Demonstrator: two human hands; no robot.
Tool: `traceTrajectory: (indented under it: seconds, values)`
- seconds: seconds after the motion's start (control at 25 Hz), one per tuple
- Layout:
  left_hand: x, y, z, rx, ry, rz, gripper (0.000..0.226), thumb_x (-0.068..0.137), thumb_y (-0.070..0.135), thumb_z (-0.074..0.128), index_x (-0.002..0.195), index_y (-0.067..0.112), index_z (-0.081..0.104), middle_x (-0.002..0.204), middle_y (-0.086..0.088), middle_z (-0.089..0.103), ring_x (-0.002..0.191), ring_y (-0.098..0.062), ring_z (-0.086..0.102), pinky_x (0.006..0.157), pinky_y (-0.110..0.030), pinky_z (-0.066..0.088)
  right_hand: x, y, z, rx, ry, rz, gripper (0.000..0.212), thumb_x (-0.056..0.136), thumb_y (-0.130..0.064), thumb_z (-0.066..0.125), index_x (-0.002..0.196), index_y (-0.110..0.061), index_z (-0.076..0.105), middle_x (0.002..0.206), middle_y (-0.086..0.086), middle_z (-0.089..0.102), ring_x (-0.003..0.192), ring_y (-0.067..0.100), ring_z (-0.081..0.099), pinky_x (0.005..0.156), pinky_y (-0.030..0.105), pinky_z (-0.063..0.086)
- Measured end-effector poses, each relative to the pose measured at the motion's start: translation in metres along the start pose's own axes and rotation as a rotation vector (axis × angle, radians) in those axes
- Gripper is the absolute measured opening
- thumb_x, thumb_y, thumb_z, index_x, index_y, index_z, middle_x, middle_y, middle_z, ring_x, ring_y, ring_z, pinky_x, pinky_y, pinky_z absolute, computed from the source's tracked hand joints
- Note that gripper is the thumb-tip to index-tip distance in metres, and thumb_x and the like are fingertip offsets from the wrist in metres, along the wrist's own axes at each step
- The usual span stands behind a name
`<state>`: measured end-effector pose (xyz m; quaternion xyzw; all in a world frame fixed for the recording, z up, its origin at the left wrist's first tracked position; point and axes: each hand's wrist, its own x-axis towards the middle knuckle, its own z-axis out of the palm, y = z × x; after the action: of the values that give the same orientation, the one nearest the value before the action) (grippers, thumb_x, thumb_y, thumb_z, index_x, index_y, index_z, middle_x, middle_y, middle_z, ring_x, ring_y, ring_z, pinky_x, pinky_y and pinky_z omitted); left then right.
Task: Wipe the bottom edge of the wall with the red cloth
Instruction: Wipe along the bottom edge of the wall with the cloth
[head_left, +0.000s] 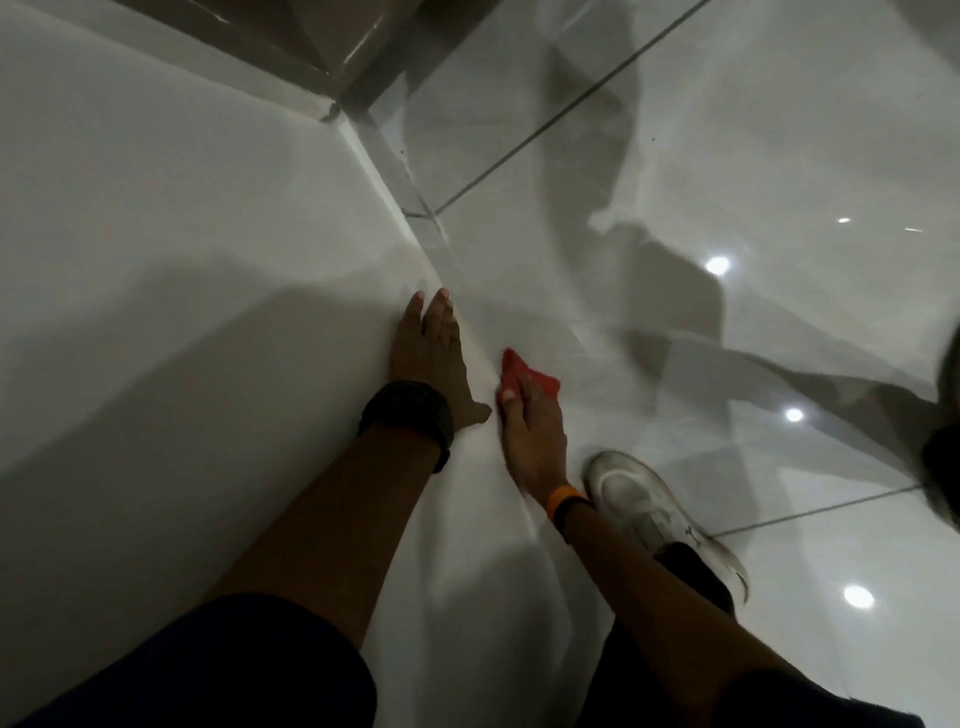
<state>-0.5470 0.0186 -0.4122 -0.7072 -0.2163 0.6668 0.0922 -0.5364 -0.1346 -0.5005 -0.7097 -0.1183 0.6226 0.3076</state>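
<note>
The white wall (182, 234) fills the left side, and its bottom edge (415, 208) runs diagonally down to the glossy tiled floor. My left hand (431, 358) lies flat against the wall just above that edge, fingers spread, a black watch on the wrist. My right hand (530, 431) presses the red cloth (524, 379) against the bottom edge, right beside the left hand. Part of the cloth sticks out beyond my fingers; the rest is hidden under my palm. An orange band circles the right wrist.
My white shoe (644, 504) stands on the floor just right of my right forearm. The shiny floor tiles (727, 156) reflect ceiling lights and show dark grout lines. A brown door frame or corner (358, 57) rises at the top where the wall ends.
</note>
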Motion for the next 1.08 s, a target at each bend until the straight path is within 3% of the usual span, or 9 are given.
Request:
traceTrajectory:
  seconds: [0.2, 0.32, 0.44, 0.6, 0.72, 0.84, 0.96, 1.04, 1.08]
  values:
    - [-0.007, 0.024, 0.008, 0.013, 0.009, 0.042, 0.115, 0.088, 0.085, 0.028, 0.160, 0.001, -0.002, 0.169, -0.021, -0.006, 0.156, -0.036, -0.014, 0.123, -0.055, -0.012, 0.028, -0.019, -0.005, 0.072, -0.128, -0.090, 0.047, 0.116, -0.035, 0.031, 0.163, -0.037, 0.036, 0.169, -0.002, 0.041, 0.154, 0.021, 0.040, 0.129, 0.048, 0.033]
    - [-0.010, 0.024, 0.012, 0.037, -0.019, 0.026, 0.119, 0.086, 0.087, 0.030, 0.160, -0.001, -0.001, 0.168, -0.022, -0.008, 0.156, -0.037, -0.016, 0.124, -0.055, -0.011, -0.004, 0.017, -0.020, 0.010, -0.134, 0.059, 0.050, 0.116, -0.039, 0.034, 0.166, -0.034, 0.031, 0.172, -0.001, 0.036, 0.156, 0.023, 0.038, 0.131, 0.048, 0.030]
    - [-0.013, 0.026, 0.020, 0.028, -0.020, 0.035, 0.120, 0.085, 0.089, 0.029, 0.160, 0.000, 0.000, 0.169, -0.020, -0.006, 0.156, -0.037, -0.016, 0.125, -0.055, -0.011, -0.029, 0.039, -0.014, -0.050, -0.052, 0.097, 0.055, 0.112, -0.046, 0.043, 0.164, -0.029, 0.036, 0.169, 0.002, 0.042, 0.153, 0.024, 0.043, 0.129, 0.048, 0.035]
    - [-0.015, 0.042, 0.029, 0.016, -0.012, 0.047, 0.121, 0.083, 0.090, 0.029, 0.160, 0.001, -0.001, 0.169, -0.019, -0.006, 0.156, -0.035, -0.018, 0.124, -0.055, -0.014, -0.001, 0.040, -0.020, -0.107, -0.159, -0.009, 0.058, 0.110, -0.051, 0.045, 0.165, -0.038, 0.030, 0.169, 0.003, 0.043, 0.152, 0.026, 0.043, 0.128, 0.049, 0.035]
    - [-0.021, 0.054, 0.031, -0.050, -0.007, 0.069, 0.120, 0.085, 0.088, 0.030, 0.160, 0.001, 0.001, 0.169, -0.019, -0.003, 0.156, -0.035, -0.018, 0.124, -0.055, -0.014, -0.012, 0.052, -0.019, -0.098, -0.130, 0.077, 0.064, 0.105, -0.053, 0.055, 0.162, -0.030, 0.039, 0.160, 0.008, 0.055, 0.143, 0.028, 0.055, 0.122, 0.048, 0.044]
    - [-0.038, 0.064, 0.031, -0.088, 0.027, 0.090, 0.115, 0.088, 0.085, 0.030, 0.160, -0.001, 0.005, 0.169, -0.020, 0.002, 0.156, -0.035, -0.015, 0.125, -0.055, -0.014, -0.026, 0.065, -0.018, -0.273, -0.010, 0.185, 0.045, 0.103, -0.044, 0.059, 0.131, -0.010, 0.068, 0.112, 0.015, 0.079, 0.105, 0.034, 0.074, 0.097, 0.043, 0.060]
    - [-0.059, 0.067, 0.028, -0.132, 0.058, 0.102, 0.107, 0.094, 0.078, 0.031, 0.159, -0.004, 0.011, 0.168, -0.022, 0.007, 0.157, -0.037, -0.011, 0.126, -0.054, -0.011, -0.017, 0.053, -0.043, -0.203, -0.046, 0.319, 0.041, 0.105, -0.043, 0.057, 0.093, -0.008, 0.075, 0.078, 0.006, 0.075, 0.078, 0.029, 0.073, 0.087, 0.041, 0.060]
    - [-0.071, 0.067, 0.025, -0.199, 0.126, 0.110, 0.095, 0.099, 0.068, 0.033, 0.158, -0.004, 0.017, 0.167, -0.022, 0.014, 0.157, -0.038, -0.006, 0.127, -0.052, -0.007, -0.013, 0.037, -0.069, 0.018, -0.038, 0.433, 0.030, 0.102, -0.035, 0.061, 0.083, -0.015, 0.072, 0.084, 0.007, 0.072, 0.081, 0.031, 0.073, 0.085, 0.043, 0.064]
    - [-0.077, 0.067, 0.023, -0.253, 0.171, 0.117, 0.087, 0.101, 0.062, 0.034, 0.158, -0.002, 0.021, 0.167, -0.021, 0.018, 0.158, -0.037, -0.002, 0.128, -0.051, -0.005, -0.014, 0.029, -0.084, 0.160, -0.033, 0.498, 0.021, 0.100, -0.030, 0.061, 0.086, -0.017, 0.070, 0.093, 0.010, 0.072, 0.083, 0.032, 0.073, 0.075, 0.043, 0.066]
